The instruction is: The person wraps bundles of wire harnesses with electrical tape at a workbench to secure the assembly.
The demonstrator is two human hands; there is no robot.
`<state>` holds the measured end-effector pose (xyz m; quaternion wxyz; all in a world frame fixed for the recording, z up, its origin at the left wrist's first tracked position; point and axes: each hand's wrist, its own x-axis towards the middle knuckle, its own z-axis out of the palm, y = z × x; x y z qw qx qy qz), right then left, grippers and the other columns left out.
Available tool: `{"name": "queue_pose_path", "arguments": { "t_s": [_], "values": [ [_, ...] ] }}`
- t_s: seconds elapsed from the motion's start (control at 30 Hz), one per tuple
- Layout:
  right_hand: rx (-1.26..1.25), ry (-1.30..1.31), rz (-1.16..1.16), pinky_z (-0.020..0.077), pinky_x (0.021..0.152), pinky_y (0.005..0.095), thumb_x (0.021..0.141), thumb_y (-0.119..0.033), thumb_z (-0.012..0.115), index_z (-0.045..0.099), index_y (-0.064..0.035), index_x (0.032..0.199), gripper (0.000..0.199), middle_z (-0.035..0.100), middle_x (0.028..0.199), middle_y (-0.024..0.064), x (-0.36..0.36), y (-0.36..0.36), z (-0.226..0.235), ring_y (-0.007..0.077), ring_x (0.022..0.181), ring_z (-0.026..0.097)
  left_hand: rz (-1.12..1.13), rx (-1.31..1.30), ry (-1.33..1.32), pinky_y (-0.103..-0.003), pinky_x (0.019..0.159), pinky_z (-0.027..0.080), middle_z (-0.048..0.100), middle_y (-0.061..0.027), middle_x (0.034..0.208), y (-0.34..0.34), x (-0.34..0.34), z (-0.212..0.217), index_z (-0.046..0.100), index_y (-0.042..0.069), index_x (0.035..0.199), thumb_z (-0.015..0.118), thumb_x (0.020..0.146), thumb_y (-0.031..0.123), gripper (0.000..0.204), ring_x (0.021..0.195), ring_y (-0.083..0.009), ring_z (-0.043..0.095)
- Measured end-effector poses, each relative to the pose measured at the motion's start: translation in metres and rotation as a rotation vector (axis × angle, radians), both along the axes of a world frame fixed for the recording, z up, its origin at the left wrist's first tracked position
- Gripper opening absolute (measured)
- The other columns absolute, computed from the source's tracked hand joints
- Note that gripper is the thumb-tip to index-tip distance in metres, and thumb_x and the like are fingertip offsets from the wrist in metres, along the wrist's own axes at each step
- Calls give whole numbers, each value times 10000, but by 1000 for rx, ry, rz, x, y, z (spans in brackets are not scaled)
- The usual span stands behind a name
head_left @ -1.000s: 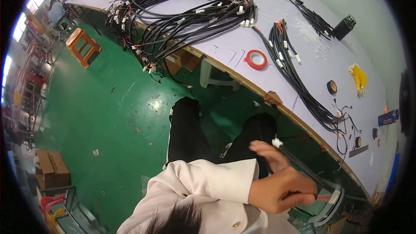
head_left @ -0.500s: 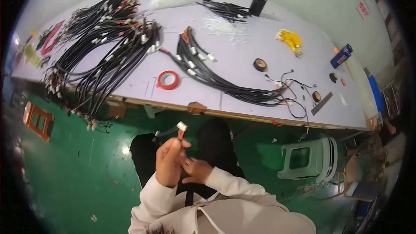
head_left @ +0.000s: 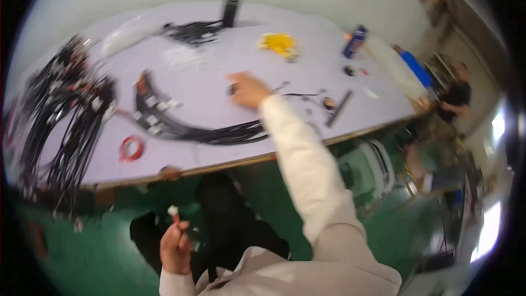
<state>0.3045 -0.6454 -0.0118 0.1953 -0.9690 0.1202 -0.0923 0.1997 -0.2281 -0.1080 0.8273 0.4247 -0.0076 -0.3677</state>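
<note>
Over my lap, my left hand [head_left: 176,248] pinches a cable end with a white connector [head_left: 173,210] and a red-orange section below it. My right arm stretches across the table, and my right hand [head_left: 251,90] has its fingers closed on a roll of black tape [head_left: 232,90], partly hidden by them and blurred. Below that hand lies a curved bundle of black cables [head_left: 203,134] with white labels or connectors. The bundle's right end passes behind my right sleeve.
A large heap of black cables [head_left: 66,120] covers the table's left side. Red tape [head_left: 131,148] lies near the front edge. Further back are white strips [head_left: 189,57], yellow cables [head_left: 278,44] and a black container [head_left: 231,8]. A blue can [head_left: 355,41] and ruler [head_left: 338,108] are right; stools [head_left: 364,167] stand below.
My right hand has left my lap and reached out over the table to the black tape roll. My left hand still holds the connector. The whole view has swung right.
</note>
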Motion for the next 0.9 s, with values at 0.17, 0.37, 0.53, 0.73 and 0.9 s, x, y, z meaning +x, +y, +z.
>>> {"name": "queue_pose_path", "arguments": {
  "t_s": [0.17,0.37,0.53,0.73,0.9],
  "values": [
    [-217,29,-5,427,892,400,747,-179,544,550,-154,1197,451,554,1063,174,10,24,-11,337,1000,533,1,-122,45,-215,437,293,424,24,584,13,-6,-22,565,26,980,515,911,286,273,473,-64,363],
    [-72,-140,106,455,843,393,797,-156,509,639,-133,1047,283,571,1058,164,-9,22,11,313,893,571,41,-72,40,-209,439,255,374,30,585,2,-11,-14,532,38,1076,490,936,260,266,460,-60,288],
    [833,-307,462,489,597,240,880,-205,439,538,-1,1115,327,563,1059,96,-68,94,51,104,779,547,73,25,19,-207,440,239,342,59,578,1,-17,-9,533,55,1054,483,941,279,256,468,-47,272],
    [683,-248,670,446,624,295,854,-156,455,536,-5,1006,229,557,909,112,-154,190,4,137,758,544,15,34,13,-199,445,218,301,72,565,-4,-22,9,529,59,1045,480,941,280,249,465,-41,245],
    [1021,-61,458,396,571,315,863,-201,515,558,18,806,230,553,651,90,-186,241,-70,138,596,491,6,61,84,-201,444,216,301,78,566,0,-26,-4,533,58,1049,479,940,279,252,466,-35,239]
  ]
}}
